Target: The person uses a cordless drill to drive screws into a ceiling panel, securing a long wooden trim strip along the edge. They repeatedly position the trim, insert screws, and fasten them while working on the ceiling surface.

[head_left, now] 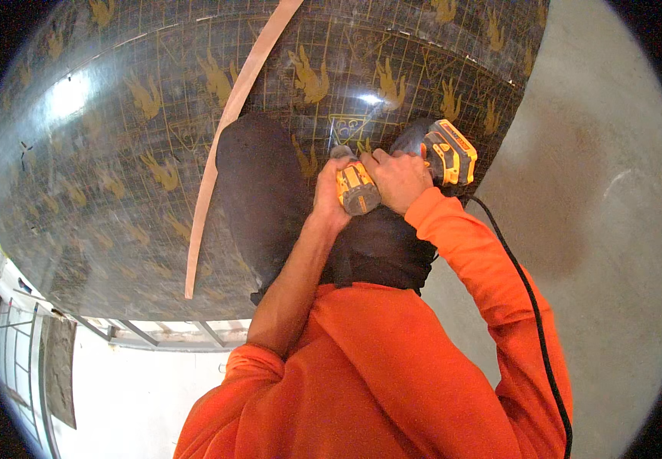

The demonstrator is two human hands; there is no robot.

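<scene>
Between my knees is a yellow-and-black cordless drill [358, 197], its rounded back end toward me and its grey nose toward the dark panel [170, 92]. My left hand [331, 190] is closed around the left side of the drill's body near the nose. From the right, my right hand [401, 180] wraps the handle, with the battery pack [453, 154] sticking out beyond it. The drill's tip is close to the panel; whether it touches cannot be made out. The fingers partly hide the nose and trigger.
Yellow printed figures and grid lines cover the panel. A long tan strip [228, 115] lies across it, left of my dark-trousered knee [258, 168]. A black cord [526, 279] runs along my right sleeve. Grey concrete floor [576, 176] is at right, metal framing [147, 334] at lower left.
</scene>
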